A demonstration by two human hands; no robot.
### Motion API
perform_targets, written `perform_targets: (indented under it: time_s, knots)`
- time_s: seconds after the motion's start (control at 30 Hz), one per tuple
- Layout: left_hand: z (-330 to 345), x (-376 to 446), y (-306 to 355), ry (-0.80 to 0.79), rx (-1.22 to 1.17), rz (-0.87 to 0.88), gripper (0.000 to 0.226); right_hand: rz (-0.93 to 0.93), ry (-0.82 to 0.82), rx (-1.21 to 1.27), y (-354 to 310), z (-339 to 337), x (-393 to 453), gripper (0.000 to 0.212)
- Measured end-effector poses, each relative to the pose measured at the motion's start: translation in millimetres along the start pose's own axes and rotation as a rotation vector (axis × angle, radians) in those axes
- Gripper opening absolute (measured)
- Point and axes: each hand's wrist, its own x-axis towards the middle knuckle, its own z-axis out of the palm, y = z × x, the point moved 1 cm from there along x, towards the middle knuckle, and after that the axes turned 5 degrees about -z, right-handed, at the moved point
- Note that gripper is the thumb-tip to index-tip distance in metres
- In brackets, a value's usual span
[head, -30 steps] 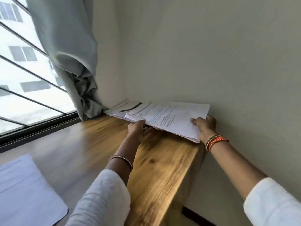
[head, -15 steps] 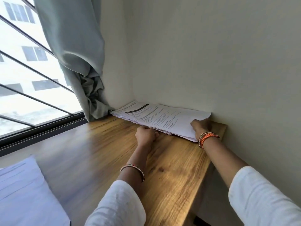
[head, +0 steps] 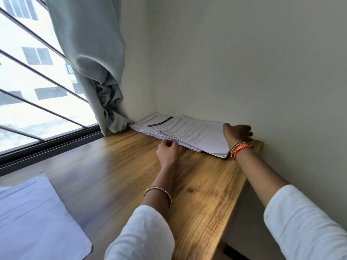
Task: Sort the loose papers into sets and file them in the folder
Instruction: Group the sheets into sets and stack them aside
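Observation:
A loose stack of printed white papers lies flat on the wooden table, pushed into the far corner against the wall. My right hand rests on the stack's right end with fingers spread toward the wall. My left hand sits at the stack's near edge, fingers curled under; its fingertips are hidden, so I cannot tell whether it holds any sheet. A pale blue folder or sheet lies at the near left of the table.
A grey-green curtain hangs bunched at the table's far left corner, touching the papers' left end. A barred window runs along the left side. The white wall closes off the back. The table's right edge drops off near my right arm.
The stack was held lifted above the table a second ago; now it lies flat in the corner. My right hand has opened on top of it and my left has drawn back to its edge.

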Motion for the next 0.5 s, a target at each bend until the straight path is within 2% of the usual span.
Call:
perform_targets:
  time_s: [0.07, 0.13, 0.23, 0.3, 0.37, 0.43, 0.5]
  knots:
    - [-10.7, -0.4, 3.7, -0.050, -0.002, -0.083, 0.011, -0.188, 0.005, -0.120, -17.6, -5.1, -18.7, 0.065]
    - [-33.2, 0.3, 16.6, -0.042, -0.063, -0.117, 0.009, -0.390, -0.048, -0.112, -41.2, 2.5, -46.7, 0.055]
    - [-96.1, -6.8, 46.5, 0.016, -0.044, 0.002, 0.013, -0.608, -0.232, -0.011, -77.0, 30.9, -108.2, 0.041]
    - [-159.3, -24.5, 57.8, 0.021, 0.044, 0.068, 0.005, -0.717, -0.340, 0.063, -95.9, 53.6, -157.7, 0.025]
    - [-234.3, -48.7, 55.7, 0.024, 0.121, -0.013, 0.012, -0.792, -0.472, 0.070, -107.2, 78.8, -211.3, 0.013]
    - [-308.7, -74.0, 47.2, 0.016, 0.218, -0.121, 0.008, -0.853, -0.670, 0.022, -110.6, 102.0, -265.5, 0.013]
    - [-378.4, -103.1, 41.1, 0.079, 0.365, -0.187, 0.012, -0.950, -0.876, -0.085, -107.8, 123.9, -320.1, 0.016]
